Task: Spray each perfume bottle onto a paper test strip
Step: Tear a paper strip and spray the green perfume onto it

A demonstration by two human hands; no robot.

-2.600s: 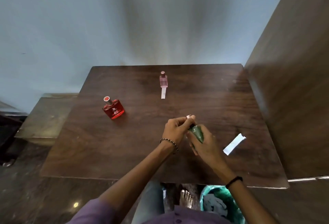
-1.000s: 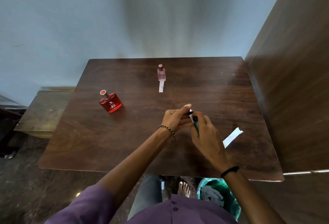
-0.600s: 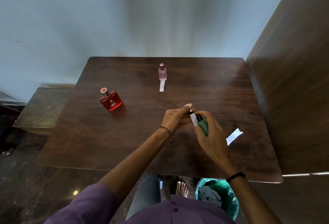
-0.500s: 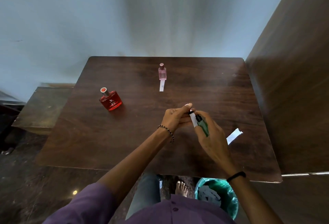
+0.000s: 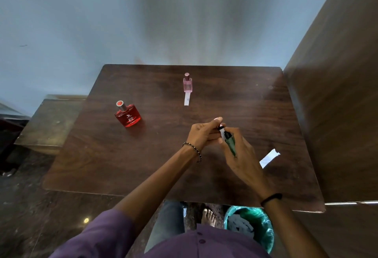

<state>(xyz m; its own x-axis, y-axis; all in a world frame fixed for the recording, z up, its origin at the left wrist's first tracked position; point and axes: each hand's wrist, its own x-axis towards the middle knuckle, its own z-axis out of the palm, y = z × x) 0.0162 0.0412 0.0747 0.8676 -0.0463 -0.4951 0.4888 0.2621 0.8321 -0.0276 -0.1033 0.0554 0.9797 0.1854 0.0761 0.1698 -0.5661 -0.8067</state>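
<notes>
My right hand [image 5: 241,155] grips a small green perfume bottle [image 5: 231,145], tilted with its black nozzle [image 5: 226,134] pointing up and left. My left hand [image 5: 204,132] pinches a short white paper strip [image 5: 222,132] right at that nozzle. Both hands meet over the middle of the dark wooden table [image 5: 143,165]. A red perfume bottle [image 5: 128,116] stands at the left. At the back stands a pink perfume bottle [image 5: 187,83], and a white strip [image 5: 186,99] lies in front of it. Another white strip [image 5: 269,157] lies at the right.
A brown wooden panel [image 5: 337,104] rises along the table's right edge. A pale wall stands behind the table. Below the near edge are a green bin [image 5: 259,229] and my bare foot [image 5: 208,215]. A low bench [image 5: 51,122] sits to the left.
My hands have stayed over the table's middle. Since a second ago the green bottle has tilted slightly and the white strip now shows beside its nozzle.
</notes>
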